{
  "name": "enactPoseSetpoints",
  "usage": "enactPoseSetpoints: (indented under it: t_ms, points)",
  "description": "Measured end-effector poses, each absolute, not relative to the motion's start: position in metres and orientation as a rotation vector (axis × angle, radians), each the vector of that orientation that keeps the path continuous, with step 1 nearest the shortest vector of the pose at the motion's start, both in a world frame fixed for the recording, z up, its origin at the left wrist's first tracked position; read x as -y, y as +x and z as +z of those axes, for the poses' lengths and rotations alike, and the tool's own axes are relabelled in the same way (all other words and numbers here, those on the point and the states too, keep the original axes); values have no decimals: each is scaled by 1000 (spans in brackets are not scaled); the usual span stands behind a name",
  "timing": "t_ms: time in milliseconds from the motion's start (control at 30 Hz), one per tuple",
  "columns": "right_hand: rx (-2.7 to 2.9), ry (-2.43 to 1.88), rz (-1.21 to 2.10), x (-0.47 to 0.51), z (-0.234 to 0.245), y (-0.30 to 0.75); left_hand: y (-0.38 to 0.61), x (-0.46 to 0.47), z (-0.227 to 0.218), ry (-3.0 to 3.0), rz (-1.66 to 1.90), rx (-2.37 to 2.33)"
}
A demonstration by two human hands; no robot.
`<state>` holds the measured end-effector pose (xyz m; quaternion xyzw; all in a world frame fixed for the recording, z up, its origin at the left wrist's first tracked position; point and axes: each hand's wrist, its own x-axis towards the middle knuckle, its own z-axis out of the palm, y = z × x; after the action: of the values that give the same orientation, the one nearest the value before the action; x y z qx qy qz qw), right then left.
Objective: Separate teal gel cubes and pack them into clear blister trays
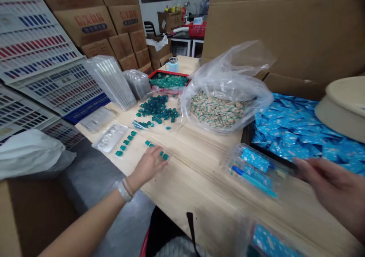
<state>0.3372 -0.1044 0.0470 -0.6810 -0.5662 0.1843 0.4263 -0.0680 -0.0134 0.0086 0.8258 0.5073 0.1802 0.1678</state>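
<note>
My left hand (pixel 148 162), a band round its wrist, is low over a row of small green wrapped pieces (pixel 165 156). Its fingers are curled down and closed; whatever they grip is hidden beneath them. Another short row of green pieces (pixel 122 148) lies to its left, beside a clear moulded tray (pixel 110 137). At the right, my blurred right hand (pixel 332 186) pinches the corner of a clear plastic tray (pixel 228 160). Inside that tray are blue packets (pixel 255 159) and a long blue stick-like piece (pixel 253 181).
Behind are a loose heap of green pieces (pixel 156 107), a plastic bag (pixel 228 74) of small wrapped packets and a red-rimmed tray (pixel 155 73). Blue packets (pixel 296 124) fill a dark tray at the right, under a cream round tub (pixel 342 108). Clear trays (pixel 110 80) stand stacked at the left.
</note>
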Motion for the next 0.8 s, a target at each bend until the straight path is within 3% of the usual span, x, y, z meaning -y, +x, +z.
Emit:
enactPoseSetpoints:
  t_ms: [67, 200, 267, 467, 667, 800]
  points:
    - [1717, -1620, 379, 77, 54, 277, -103, 5, 6, 2416, 433, -1443]
    - [2368, -1236, 628, 36, 40, 150, -120, 15, -4, 2536, 109, -1260]
    - [2547, -1130, 598, 33, 23, 113, -113, 27, -10, 2584, 42, -1234]
    - [2758, -1140, 273, 40, -6, 103, -89, 38, -3, 2603, 257, -915]
    - [2286, -1450, 485, 71, 41, 172, -77, 3, 26, 2403, 723, -976]
    - [1448, -1682, 774, 120, 74, 246, 14, -14, 54, 2045, 608, -871]
